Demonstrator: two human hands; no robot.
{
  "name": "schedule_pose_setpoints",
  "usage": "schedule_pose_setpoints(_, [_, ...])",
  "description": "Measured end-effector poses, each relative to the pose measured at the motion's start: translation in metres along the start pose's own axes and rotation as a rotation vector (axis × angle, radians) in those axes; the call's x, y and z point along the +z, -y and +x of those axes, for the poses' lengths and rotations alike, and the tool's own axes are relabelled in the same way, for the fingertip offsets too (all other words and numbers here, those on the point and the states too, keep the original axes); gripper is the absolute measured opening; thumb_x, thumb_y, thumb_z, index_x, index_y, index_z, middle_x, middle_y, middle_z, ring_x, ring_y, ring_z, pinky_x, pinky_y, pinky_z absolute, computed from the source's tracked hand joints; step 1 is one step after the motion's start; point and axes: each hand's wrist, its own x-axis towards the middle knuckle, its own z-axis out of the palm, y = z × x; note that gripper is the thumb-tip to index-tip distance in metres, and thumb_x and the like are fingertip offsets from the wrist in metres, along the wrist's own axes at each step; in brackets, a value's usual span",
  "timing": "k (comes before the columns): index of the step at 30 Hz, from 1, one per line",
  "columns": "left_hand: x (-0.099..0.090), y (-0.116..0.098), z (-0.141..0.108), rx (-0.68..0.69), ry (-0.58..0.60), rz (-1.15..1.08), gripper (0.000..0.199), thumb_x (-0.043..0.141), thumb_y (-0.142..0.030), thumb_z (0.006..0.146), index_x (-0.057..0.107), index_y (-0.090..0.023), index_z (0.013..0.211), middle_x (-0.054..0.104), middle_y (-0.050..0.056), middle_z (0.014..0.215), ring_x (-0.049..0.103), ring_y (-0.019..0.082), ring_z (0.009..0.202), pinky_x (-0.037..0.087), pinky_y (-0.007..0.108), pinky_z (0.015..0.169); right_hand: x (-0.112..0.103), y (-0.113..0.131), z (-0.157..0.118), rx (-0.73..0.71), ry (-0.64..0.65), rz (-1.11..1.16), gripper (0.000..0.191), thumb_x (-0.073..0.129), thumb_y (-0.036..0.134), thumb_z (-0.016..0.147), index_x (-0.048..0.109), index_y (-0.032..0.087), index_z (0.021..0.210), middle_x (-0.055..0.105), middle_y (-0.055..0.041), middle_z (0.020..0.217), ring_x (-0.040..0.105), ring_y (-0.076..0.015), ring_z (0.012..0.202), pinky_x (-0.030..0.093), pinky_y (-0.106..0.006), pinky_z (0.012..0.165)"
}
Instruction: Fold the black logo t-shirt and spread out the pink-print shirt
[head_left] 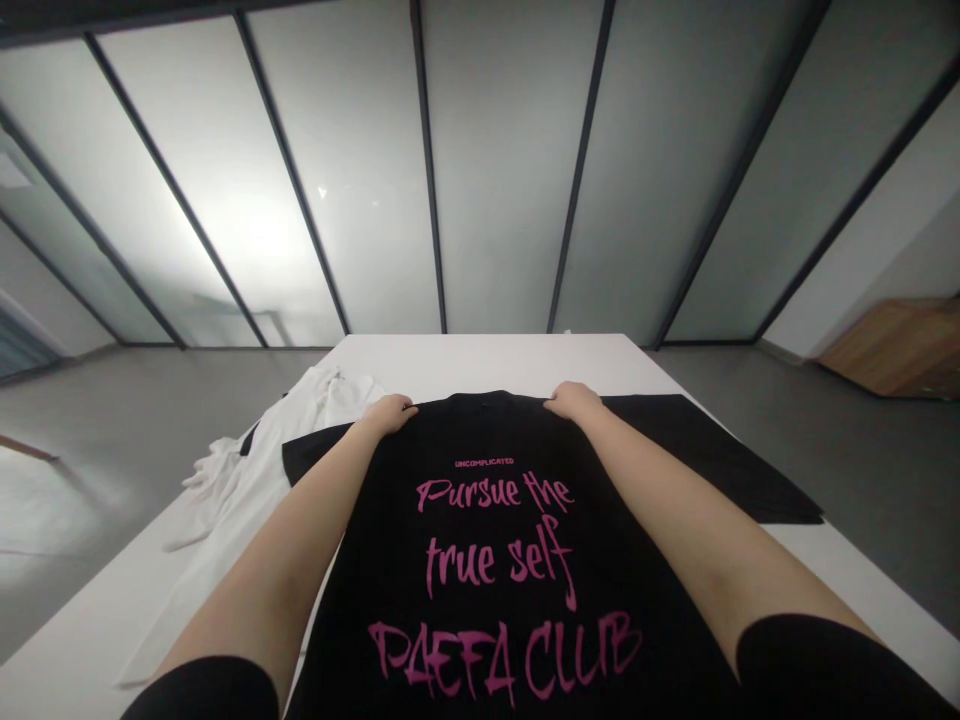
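Black printed T-shirt seems pinched along its top edge by 2 hands.

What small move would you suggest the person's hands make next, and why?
Probably lift the far edge of the black T-shirt and fold it toward the body: the left hand and right hand both rest on that edge, and the shirt lies flat, pink print up, over another black garment.

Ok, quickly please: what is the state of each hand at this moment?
Left hand: closed, seems to hold the far edge of the black T-shirt.
Right hand: closed, seems to hold the same edge; fingers are mostly hidden.
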Motion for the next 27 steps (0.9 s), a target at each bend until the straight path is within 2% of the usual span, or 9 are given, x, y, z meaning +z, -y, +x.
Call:
schedule_pose_setpoints(3, [-0.002, -0.01, 0.003, -0.08, -0.082, 0.043, 0.03, 0.055, -0.039, 0.099, 0.08, -0.024, 0.108, 0.076, 0.014, 0.116, 0.066, 0.034, 0.116, 0.052, 0.042, 0.097, 0.002, 0.011, 0.004, 0.043, -0.03, 0.03, 0.043, 0.059, 0.036, 0.099, 0.075, 0.01, 0.129, 0.072, -0.0258, 0.128, 0.068, -0.0354, 0.119, 0.051, -0.044, 0.101])
schedule_pose_setpoints(6, [0.007, -0.028, 0.0, -0.173, -0.202, 0.07, 0.035, 0.049, -0.036, 0.102, 0.076, -0.021, 0.118, 0.067, 0.02, 0.133, 0.055, 0.04, 0.131, 0.048, 0.05, 0.104, 0.019, 0.024, -0.004, 0.033, -0.064, 0.066, 0.048, 0.047, 0.031, 0.105, 0.062, 0.013, 0.147, 0.07, -0.0238, 0.134, 0.067, -0.0338, 0.123, 0.05, -0.043, 0.103])
schedule_pose_setpoints(10, [0.028, -0.055, -0.01, -0.285, -0.266, 0.049, 0.047, 0.04, -0.024, 0.103, 0.057, -0.009, 0.145, 0.059, 0.028, 0.138, 0.062, 0.036, 0.122, 0.052, 0.043, 0.093, 0.048, 0.036, -0.029, -0.042, -0.109, 0.084, 0.058, 0.046, 0.033, 0.107, 0.042, 0.019, 0.163, 0.056, -0.0191, 0.155, 0.051, -0.0375, 0.142, 0.039, -0.054, 0.116])
schedule_pose_setpoints(13, [0.044, -0.078, -0.018, -0.27, -0.241, 0.024, 0.044, 0.042, -0.026, 0.103, 0.056, -0.01, 0.142, 0.064, 0.025, 0.13, 0.065, 0.032, 0.116, 0.052, 0.039, 0.091, 0.062, 0.045, -0.049, -0.115, -0.165, 0.081, 0.051, 0.042, 0.033, 0.108, 0.048, 0.021, 0.157, 0.045, -0.017, 0.163, 0.036, -0.0374, 0.151, 0.027, -0.057, 0.123])
schedule_pose_setpoints(16, [0.057, -0.102, -0.028, -0.22, -0.212, 0.018, 0.04, 0.047, -0.041, 0.102, 0.064, -0.015, 0.129, 0.066, 0.023, 0.127, 0.062, 0.036, 0.121, 0.05, 0.045, 0.098, 0.068, 0.058, -0.061, -0.208, -0.152, 0.081, 0.045, 0.04, 0.035, 0.109, 0.06, 0.023, 0.147, 0.054, -0.0155, 0.155, 0.046, -0.0325, 0.143, 0.034, -0.047, 0.12])
schedule_pose_setpoints(19, [0.066, -0.116, -0.036, -0.204, -0.201, 0.001, 0.052, 0.046, -0.051, 0.102, 0.062, -0.014, 0.135, 0.061, 0.026, 0.14, 0.054, 0.042, 0.133, 0.044, 0.056, 0.107, 0.072, 0.071, -0.061, -0.259, -0.099, 0.072, 0.047, 0.043, 0.043, 0.108, 0.061, 0.026, 0.149, 0.054, -0.0131, 0.157, 0.049, -0.0309, 0.142, 0.037, -0.042, 0.117])
schedule_pose_setpoints(21, [0.068, -0.114, -0.038, -0.206, -0.17, -0.026, 0.059, 0.041, -0.055, 0.103, 0.057, -0.018, 0.146, 0.053, 0.024, 0.155, 0.045, 0.045, 0.145, 0.036, 0.064, 0.114, 0.073, 0.071, -0.057, -0.24, -0.078, 0.063, 0.054, 0.042, 0.048, 0.108, 0.053, 0.028, 0.157, 0.044, -0.0114, 0.166, 0.042, -0.032, 0.15, 0.032, -0.046, 0.122])
schedule_pose_setpoints(23, [0.067, -0.101, -0.04, -0.216, -0.132, -0.048, 0.063, 0.036, -0.056, 0.104, 0.051, -0.023, 0.156, 0.043, 0.018, 0.167, 0.034, 0.045, 0.154, 0.029, 0.067, 0.119, 0.072, 0.062, -0.053, -0.184, -0.067, 0.057, 0.058, 0.038, 0.052, 0.109, 0.046, 0.028, 0.162, 0.037, -0.011, 0.172, 0.034, -0.0334, 0.156, 0.026, -0.051, 0.125])
schedule_pose_setpoints(27, [0.064, -0.056, -0.047, -0.228, -0.148, -0.035, 0.064, 0.035, -0.054, 0.106, 0.05, -0.021, 0.159, 0.038, 0.017, 0.17, 0.033, 0.042, 0.157, 0.029, 0.061, 0.124, 0.065, 0.02, -0.051, -0.03, -0.084, 0.056, 0.062, 0.034, 0.05, 0.11, 0.043, 0.023, 0.164, 0.033, -0.015, 0.173, 0.029, -0.0373, 0.159, 0.023, -0.057, 0.126])
